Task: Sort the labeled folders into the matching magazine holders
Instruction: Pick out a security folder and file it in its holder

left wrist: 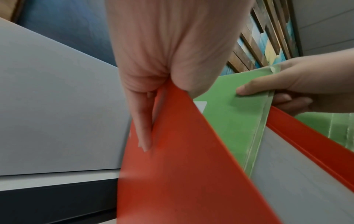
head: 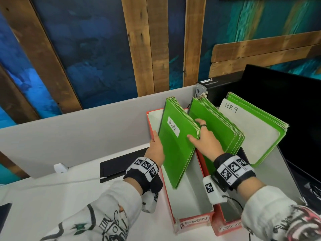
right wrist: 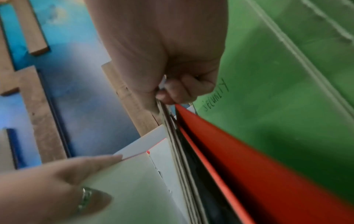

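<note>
A stack of green folders point(head: 177, 150), the front one labeled ADMIN, leans in the red ADMIN holder point(head: 192, 221). My right hand point(head: 203, 141) pinches the stack's right edge, thumb in front and fingers behind; the right wrist view shows my right hand point(right wrist: 172, 84) gripping the folder edges point(right wrist: 182, 151). My left hand point(head: 154, 146) holds the holder's left wall point(left wrist: 172, 166), fingers point(left wrist: 143, 128) flat outside and thumb inside. More green folders point(head: 220, 129) stand in the red SECURITY holder point(head: 225, 225), with a third stack marked HR 9 point(head: 257, 133) to their right.
A grey partition point(head: 86, 124) runs behind the white desk. A black monitor point(head: 286, 110) stands at the right and a black box point(head: 217, 86) behind the holders. A black tablet point(head: 118, 164) and a white charger point(head: 60, 167) with its cable lie to the left.
</note>
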### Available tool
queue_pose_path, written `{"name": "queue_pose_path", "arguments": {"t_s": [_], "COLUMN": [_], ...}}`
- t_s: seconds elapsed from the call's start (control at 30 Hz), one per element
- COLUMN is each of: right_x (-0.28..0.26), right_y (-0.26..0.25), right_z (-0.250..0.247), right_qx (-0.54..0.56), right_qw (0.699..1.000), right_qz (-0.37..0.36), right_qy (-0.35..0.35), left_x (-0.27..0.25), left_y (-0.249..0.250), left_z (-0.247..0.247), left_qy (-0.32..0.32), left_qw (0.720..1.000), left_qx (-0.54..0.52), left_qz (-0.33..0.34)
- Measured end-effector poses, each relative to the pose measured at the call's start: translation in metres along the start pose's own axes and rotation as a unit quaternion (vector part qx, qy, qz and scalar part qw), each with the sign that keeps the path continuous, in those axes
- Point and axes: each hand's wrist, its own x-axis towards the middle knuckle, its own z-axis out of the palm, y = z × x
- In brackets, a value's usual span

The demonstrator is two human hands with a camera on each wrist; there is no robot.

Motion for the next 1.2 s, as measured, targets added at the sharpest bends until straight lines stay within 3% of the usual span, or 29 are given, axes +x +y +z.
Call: {"name": "queue_pose_path", "arguments": {"t_s": [0.17, 0.33, 0.4, 0.5, 0.6, 0.67, 0.8, 0.9, 1.0, 1.2], "right_x": [-0.006, -0.005, -0.009, -0.015, -0.024, -0.030, -0.046, -0.053, -0.048, -0.037], "right_y": [-0.008, 0.001, 0.003, 0.011, 0.027, 0.039, 0.062, 0.073, 0.075, 0.073], "right_z": [0.014, 0.006, -0.002, -0.024, -0.046, -0.052, -0.054, -0.058, -0.062, -0.063], "right_qx": [-0.097, -0.098, -0.087, -0.065, -0.072, -0.038, -0.004, 0.067, 0.008, -0.019], "right_qw": [0.993, 0.994, 0.993, 0.980, 0.944, 0.940, 0.964, 0.984, 0.995, 0.995], "right_qz": [-0.002, -0.021, -0.045, -0.089, -0.102, -0.080, 0.011, 0.054, 0.063, 0.091], "right_qy": [0.070, 0.049, 0.070, 0.168, 0.304, 0.329, 0.266, 0.154, 0.072, 0.033], "left_x": [0.002, 0.003, 0.003, 0.003, 0.004, 0.003, 0.003, 0.004, 0.004, 0.005], "left_y": [0.000, 0.000, -0.001, -0.001, 0.000, 0.000, -0.001, -0.003, -0.003, -0.002], "left_z": [0.001, 0.002, 0.002, 0.002, 0.003, 0.003, 0.002, 0.002, 0.003, 0.004], "left_qy": [-0.003, -0.006, -0.002, 0.000, 0.004, 0.002, 0.000, 0.000, 0.003, 0.005], "left_qw": [1.000, 1.000, 1.000, 1.000, 1.000, 1.000, 1.000, 1.000, 0.999, 0.999], "left_qx": [0.009, 0.013, 0.014, 0.020, 0.020, 0.019, 0.027, 0.031, 0.032, 0.035], "left_qz": [0.000, 0.001, 0.001, 0.001, -0.001, -0.003, -0.008, -0.002, 0.001, 0.001]}}
